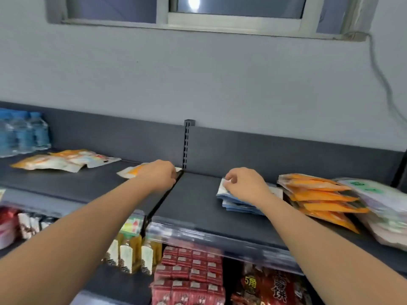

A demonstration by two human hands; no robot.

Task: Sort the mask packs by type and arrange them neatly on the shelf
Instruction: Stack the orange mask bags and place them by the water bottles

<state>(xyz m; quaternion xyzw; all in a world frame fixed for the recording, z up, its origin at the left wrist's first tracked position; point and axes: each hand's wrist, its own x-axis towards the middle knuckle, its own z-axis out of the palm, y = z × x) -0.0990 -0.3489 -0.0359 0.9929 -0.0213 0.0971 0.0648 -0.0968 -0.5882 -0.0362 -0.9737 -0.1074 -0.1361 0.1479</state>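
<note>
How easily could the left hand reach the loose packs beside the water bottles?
Probably yes: only bare shelf lies between the left hand and the loose packs. That hand seems to grip an orange pack, though, so it may need to set it down first.

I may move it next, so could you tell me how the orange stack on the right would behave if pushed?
The orange stack lies fanned and slanting, so a push would probably slide its glossy packs apart. Each pack looks thin and flat, so likely light and floppy if lifted by one edge.
</note>
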